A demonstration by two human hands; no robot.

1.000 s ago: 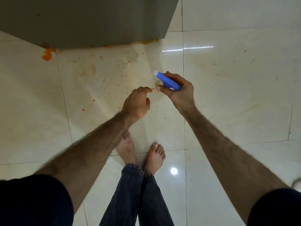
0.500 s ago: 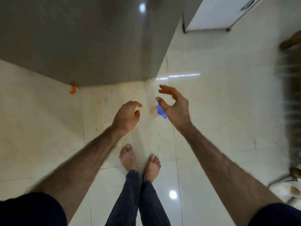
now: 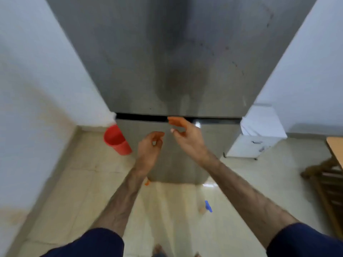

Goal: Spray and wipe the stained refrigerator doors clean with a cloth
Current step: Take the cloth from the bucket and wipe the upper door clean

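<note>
Head view, blurred by motion, looks at a tall grey refrigerator (image 3: pixel 178 58) with a dark gap between its upper and lower doors. Both bare hands are raised in front of the lower door and hold nothing. The left hand (image 3: pixel 149 151) has its grip loosely curled, thumb and fingers near each other but empty. The right hand (image 3: pixel 187 138), just beside it and slightly higher, has its grip apart: fingers (image 3: pixel 175 121) stretched toward the door gap, thumb held below them. Whether those fingers touch the door cannot be told.

Faint darker streaks and a smudged patch show on the upper door above the right grip. A small blue object (image 3: pixel 208 206), too blurred to name surely, lies on the pale tiled floor (image 3: pixel 78 182), well below and to the right of the right grip. An orange smear (image 3: pixel 147 182) marks the floor at the refrigerator's lower left corner, under the left wrist. A red plastic cup-shaped bin (image 3: pixel 117 140) stands left of the left grip, against the white wall (image 3: pixel 37 71). A white cabinet (image 3: pixel 259 138) sits to the right.
</note>
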